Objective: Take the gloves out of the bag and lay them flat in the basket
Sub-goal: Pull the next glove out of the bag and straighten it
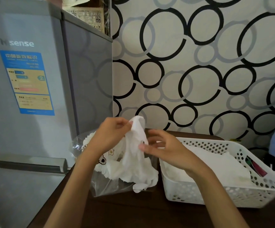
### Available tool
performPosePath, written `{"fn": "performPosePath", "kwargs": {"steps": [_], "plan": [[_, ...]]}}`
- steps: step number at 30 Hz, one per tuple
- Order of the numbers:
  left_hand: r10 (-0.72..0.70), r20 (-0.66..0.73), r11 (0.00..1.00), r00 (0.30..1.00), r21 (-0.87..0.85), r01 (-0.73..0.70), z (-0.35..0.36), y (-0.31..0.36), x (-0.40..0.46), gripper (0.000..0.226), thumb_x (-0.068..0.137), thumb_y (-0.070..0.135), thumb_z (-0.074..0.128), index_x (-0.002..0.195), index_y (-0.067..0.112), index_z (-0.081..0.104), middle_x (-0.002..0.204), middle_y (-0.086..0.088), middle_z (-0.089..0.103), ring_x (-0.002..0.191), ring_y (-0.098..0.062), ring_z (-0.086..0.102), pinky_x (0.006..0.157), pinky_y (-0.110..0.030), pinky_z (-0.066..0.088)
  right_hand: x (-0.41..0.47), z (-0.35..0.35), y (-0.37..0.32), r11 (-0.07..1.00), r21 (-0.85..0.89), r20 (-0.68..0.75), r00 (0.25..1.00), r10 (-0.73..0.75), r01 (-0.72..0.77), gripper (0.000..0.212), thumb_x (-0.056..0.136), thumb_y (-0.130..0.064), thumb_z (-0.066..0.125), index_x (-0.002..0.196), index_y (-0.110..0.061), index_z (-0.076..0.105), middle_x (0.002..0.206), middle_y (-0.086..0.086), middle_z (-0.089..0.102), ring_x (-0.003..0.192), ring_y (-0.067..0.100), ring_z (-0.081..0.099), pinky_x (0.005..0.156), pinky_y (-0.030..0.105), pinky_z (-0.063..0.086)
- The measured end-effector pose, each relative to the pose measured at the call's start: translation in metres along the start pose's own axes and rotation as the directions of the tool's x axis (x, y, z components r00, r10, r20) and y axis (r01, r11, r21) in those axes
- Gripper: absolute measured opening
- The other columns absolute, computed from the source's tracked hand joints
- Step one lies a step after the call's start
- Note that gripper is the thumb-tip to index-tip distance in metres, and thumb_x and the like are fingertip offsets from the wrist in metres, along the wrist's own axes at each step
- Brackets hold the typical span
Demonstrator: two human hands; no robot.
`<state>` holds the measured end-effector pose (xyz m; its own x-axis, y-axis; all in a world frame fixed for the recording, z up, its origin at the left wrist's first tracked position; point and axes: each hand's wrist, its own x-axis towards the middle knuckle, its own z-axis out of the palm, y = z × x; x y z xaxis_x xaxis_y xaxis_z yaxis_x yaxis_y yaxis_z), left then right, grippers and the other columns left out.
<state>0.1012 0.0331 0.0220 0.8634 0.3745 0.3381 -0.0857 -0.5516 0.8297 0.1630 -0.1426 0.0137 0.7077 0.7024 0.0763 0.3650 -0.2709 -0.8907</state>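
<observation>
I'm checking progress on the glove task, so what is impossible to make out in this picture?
- Head view: how many gloves remain in the bag; left hand, held glove cover it.
- Number of white pieces in the basket: right hand and wall hide them.
- Fridge label text: blurred.

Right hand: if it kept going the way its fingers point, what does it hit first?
The right hand points left, its fingers already at the white glove that the left hand pinches near the top. Past the glove, probably the left hand or the clear bag; depth is unclear.
</observation>
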Motion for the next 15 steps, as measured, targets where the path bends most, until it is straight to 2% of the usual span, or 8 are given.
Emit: {"fn": "performPosePath", "kwargs": {"steps": [2,4,6,8,10,12,15], "plan": [[-0.075,-0.078,0.981,0.994,-0.183,0.059,0.0,0.006,0.001,0.017,0.094,0.027,0.057,0.085,0.017,0.068,0.076,0.003,0.072,0.063,-0.006,0.068,0.061,-0.017,0.053,-0.002,0.003,-0.001,0.992,-0.118,0.03,0.999,-0.035,0.038,0.055,0.072,-0.045,0.075,0.121,-0.029,0.057,0.108,-0.023,0.061,0.092,-0.012,0.056,0.068,0.007,0.045],[-0.124,-0.107,0.959,0.987,-0.269,0.091,0.0,0.01,0.001,0.019,0.094,0.027,0.058,0.086,0.013,0.069,0.076,-0.002,0.072,0.061,-0.008,0.069,0.056,-0.016,0.054,-0.001,0.007,-0.001,0.987,-0.135,-0.002,0.996,-0.084,0.083,0.037,0.075,-0.041,0.075,0.108,-0.026,0.067,0.095,-0.02,0.067,0.082,-0.01,0.059,0.066,0.008,0.044],[-0.153,-0.142,0.945,0.978,-0.309,0.103,0.0,0.013,0.001,0.019,0.094,0.026,0.059,0.087,0.011,0.068,0.078,-0.006,0.072,0.061,-0.012,0.07,0.057,-0.019,0.056,0.0,0.009,-0.001,0.993,-0.055,-0.058,0.992,-0.108,0.105,0.021,0.082,-0.032,0.071,0.1,-0.021,0.071,0.087,-0.013,0.071,0.075,-0.003,0.063,0.066,0.012,0.047],[-0.18,-0.176,0.938,0.968,-0.326,0.115,-0.001,0.012,0.001,0.018,0.094,0.025,0.059,0.086,0.01,0.066,0.079,-0.007,0.071,0.056,-0.01,0.069,0.058,-0.021,0.058,-0.002,0.004,-0.004,0.991,0.097,-0.114,0.99,-0.081,0.092,0.013,0.088,-0.027,0.064,0.098,-0.023,0.071,0.083,-0.015,0.073,0.073,-0.005,0.066,0.061,0.009,0.047],[-0.196,-0.185,0.949,0.963,-0.282,0.139,-0.003,0.006,0.003,0.018,0.092,0.029,0.061,0.085,0.012,0.065,0.079,-0.004,0.072,0.058,-0.011,0.07,0.069,-0.031,0.06,-0.003,-0.006,-0.006,0.97,0.229,-0.171,0.985,-0.037,0.076,0.011,0.09,-0.028,0.061,0.098,-0.029,0.069,0.087,-0.016,0.073,0.08,-0.005,0.067,0.059,0.008,0.048],[-0.189,-0.175,0.971,0.966,-0.18,0.157,-0.005,-0.002,0.005,0.02,0.089,0.036,0.064,0.084,0.017,0.067,0.075,0.001,0.074,0.068,-0.015,0.073,0.081,-0.043,0.058,-0.003,-0.015,-0.004,0.964,0.251,-0.268,0.963,-0.014,0.084,0.011,0.089,-0.032,0.062,0.099,-0.031,0.067,0.091,-0.014,0.072,0.087,-0.001,0.065,0.061,0.01,0.047],[-0.177,-0.099,0.984,0.979,-0.053,0.173,-0.005,-0.004,0.002,0.024,0.086,0.044,0.064,0.079,0.021,0.068,0.069,0.008,0.073,0.063,-0.009,0.07,0.079,-0.041,0.057,-0.004,-0.023,-0.004,0.973,0.184,-0.43,0.902,-0.048,0.14,0.007,0.09,-0.028,0.061,0.091,-0.031,0.067,0.085,-0.017,0.068,0.079,-0.005,0.061,0.055,0.006,0.045]]}}
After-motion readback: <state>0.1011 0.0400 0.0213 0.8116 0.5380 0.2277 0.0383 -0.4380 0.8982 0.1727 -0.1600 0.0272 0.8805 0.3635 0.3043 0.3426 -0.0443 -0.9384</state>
